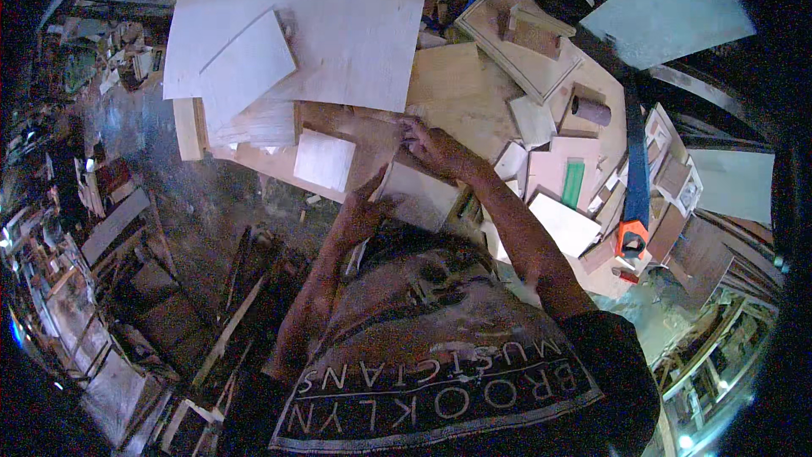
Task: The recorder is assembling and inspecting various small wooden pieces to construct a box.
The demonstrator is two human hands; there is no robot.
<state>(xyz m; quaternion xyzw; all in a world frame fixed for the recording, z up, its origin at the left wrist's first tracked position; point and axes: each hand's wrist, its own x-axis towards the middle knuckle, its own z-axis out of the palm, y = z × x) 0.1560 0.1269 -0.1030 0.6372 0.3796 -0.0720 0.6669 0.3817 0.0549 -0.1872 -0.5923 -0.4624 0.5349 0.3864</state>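
Observation:
Close to my body, my left hand [370,206] grips the left edge of a small pale wooden board [420,195], thumb lying over its face. My right hand [433,150] is at the far side of that board, fingers bent and drawn together near the lower edge of a large pale plywood sheet [338,34]. What those fingertips pinch, if anything, is too dark and small to make out. Left of the board lies a small square wooden piece [325,160] on the worktable [372,131].
Offcuts and a white panel [565,224] crowd the right side. Among them are a brown cylinder [590,110], a green rectangular piece [573,184] and a handsaw with an orange handle [632,239]. A loose panel [249,59] rests on the large sheet. Wood scraps litter the floor at left.

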